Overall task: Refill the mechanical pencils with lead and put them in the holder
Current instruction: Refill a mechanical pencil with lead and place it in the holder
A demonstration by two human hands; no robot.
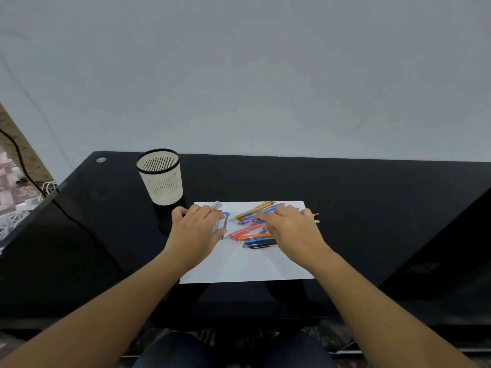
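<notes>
Several coloured mechanical pencils (252, 236) lie in a loose pile on a white sheet of paper (247, 266). My right hand (288, 228) hovers palm down over the pile, its straight fingers touching a blue-purple pencil (259, 212). My left hand (195, 227) is at the paper's left edge, thumb and forefinger curled round a lead tube with a blue cap (224, 221). A second, clear tube (216, 205) pokes out beyond the knuckles. The cream slotted holder (162, 176) stands upright behind my left hand, with nothing showing inside.
The black glossy table (372, 208) ends at a grey wall behind. A black cable (69, 213) runs across the table's left side. Two dark pen tips (316, 218) stick out past the paper's right edge. My knees show below the front edge.
</notes>
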